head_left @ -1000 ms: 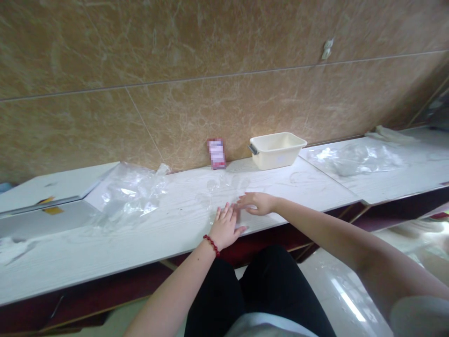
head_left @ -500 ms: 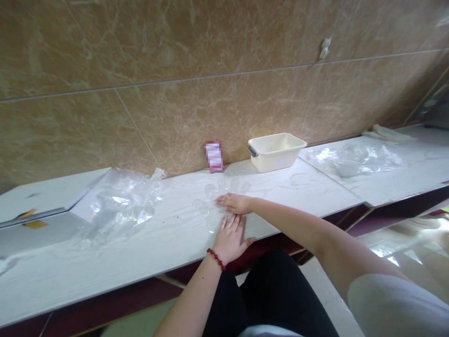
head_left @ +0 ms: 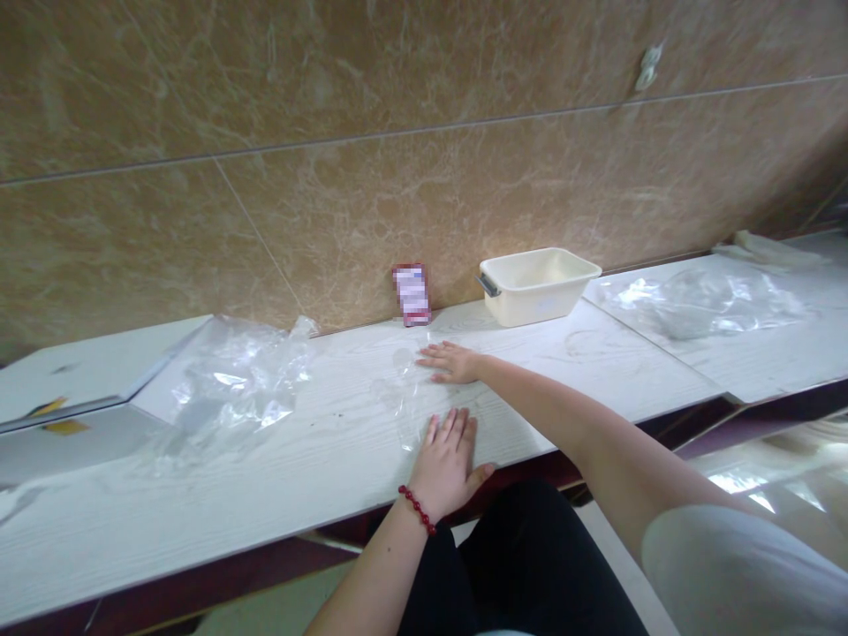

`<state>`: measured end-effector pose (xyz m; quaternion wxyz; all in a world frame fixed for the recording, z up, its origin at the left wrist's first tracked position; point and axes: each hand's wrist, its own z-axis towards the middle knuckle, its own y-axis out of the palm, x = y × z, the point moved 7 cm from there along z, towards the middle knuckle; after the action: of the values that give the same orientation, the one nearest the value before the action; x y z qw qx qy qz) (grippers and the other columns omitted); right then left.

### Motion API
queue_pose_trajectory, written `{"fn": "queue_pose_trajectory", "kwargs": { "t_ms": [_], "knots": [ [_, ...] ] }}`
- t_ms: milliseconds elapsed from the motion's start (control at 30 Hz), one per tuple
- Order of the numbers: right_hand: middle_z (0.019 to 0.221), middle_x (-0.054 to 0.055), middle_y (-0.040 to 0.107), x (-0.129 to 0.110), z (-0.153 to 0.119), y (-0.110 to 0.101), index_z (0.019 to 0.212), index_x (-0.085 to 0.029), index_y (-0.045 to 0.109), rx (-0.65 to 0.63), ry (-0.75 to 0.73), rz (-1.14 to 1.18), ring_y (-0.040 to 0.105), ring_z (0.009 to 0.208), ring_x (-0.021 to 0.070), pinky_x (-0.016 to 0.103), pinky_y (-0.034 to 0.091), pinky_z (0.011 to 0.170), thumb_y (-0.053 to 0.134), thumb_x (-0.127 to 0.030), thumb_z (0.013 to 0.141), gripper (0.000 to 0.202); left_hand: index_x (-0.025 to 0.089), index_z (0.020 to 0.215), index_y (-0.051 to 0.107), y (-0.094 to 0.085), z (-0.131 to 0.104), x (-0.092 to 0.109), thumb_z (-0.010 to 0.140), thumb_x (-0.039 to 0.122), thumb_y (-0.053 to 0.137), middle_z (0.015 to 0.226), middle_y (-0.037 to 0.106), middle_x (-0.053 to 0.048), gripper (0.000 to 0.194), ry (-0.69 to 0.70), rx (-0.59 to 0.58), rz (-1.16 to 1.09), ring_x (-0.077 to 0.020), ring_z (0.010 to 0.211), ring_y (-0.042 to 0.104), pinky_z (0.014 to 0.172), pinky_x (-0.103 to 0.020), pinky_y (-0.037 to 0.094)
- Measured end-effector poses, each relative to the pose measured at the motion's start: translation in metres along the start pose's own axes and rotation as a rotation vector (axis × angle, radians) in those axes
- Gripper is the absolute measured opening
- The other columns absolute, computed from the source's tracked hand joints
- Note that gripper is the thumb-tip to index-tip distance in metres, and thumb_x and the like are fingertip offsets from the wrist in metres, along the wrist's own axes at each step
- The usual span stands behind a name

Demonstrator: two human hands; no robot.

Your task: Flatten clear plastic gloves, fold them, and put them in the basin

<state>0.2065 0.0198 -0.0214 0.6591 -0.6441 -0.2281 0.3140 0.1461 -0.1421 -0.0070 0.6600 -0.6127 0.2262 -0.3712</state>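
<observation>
My left hand [head_left: 449, 464], with a red bead bracelet [head_left: 417, 511] at the wrist, lies flat near the front edge of the white wood-grain table [head_left: 344, 468]. Farther back, my right hand [head_left: 451, 362] is pressed flat with its fingers spread. Under and beside both hands lies a thin, clear plastic bag [head_left: 405, 402], hard to make out against the tabletop. A pink-and-white packet or phone [head_left: 412, 296], blurred over, leans on the wall behind my right hand.
A cream plastic bin [head_left: 538, 291] with a grey handle stands by the wall. Crumpled clear plastic [head_left: 245, 380] lies at the left, beside an open white box [head_left: 79, 371]. More clear plastic [head_left: 708, 300] and a pale cloth [head_left: 768, 252] lie to the right. A marbled wall [head_left: 371, 203] closes off the back.
My hands have drawn apart: the right slid back toward the wall, the left came a little toward the front edge. The view has shifted slightly.
</observation>
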Motion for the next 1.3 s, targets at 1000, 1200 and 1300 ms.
{"fn": "queue_pose_trajectory", "kwargs": {
  "t_ms": [1000,1200,1300],
  "knots": [
    [0.13,0.016,0.027,-0.005,-0.032,-0.043,0.128,-0.003,0.021,0.415,0.574,0.071,0.01,0.123,0.0263,0.043,0.018,0.097,0.024,-0.04,0.082,0.059,0.014,0.13,0.015,-0.002,0.0,-0.021,0.083,0.046,0.017,0.135,0.019,-0.009,0.057,-0.107,-0.017,-0.283,-0.0175,0.124,0.01,0.101,-0.04,0.016],
    [0.129,0.02,0.027,-0.066,-0.062,-0.019,0.124,0.002,0.027,0.241,0.589,0.077,0.018,0.121,0.0306,0.044,0.022,0.095,0.026,-0.029,0.082,0.053,0.018,0.13,0.014,-0.002,0.001,-0.03,0.084,0.044,0.015,0.137,0.011,-0.004,0.054,-0.155,0.047,-0.475,-0.0172,0.124,0.003,0.102,-0.038,0.013],
    [0.13,0.018,0.026,-0.078,-0.071,-0.016,0.125,0.0,0.026,0.232,0.597,0.104,0.017,0.121,0.0288,0.044,0.022,0.095,0.024,-0.027,0.082,0.051,0.015,0.128,0.023,-0.003,0.0,-0.036,0.084,0.044,0.014,0.136,0.017,-0.006,0.053,-0.213,0.092,-0.562,-0.0162,0.124,0.008,0.102,-0.037,0.015]
  ]
}}
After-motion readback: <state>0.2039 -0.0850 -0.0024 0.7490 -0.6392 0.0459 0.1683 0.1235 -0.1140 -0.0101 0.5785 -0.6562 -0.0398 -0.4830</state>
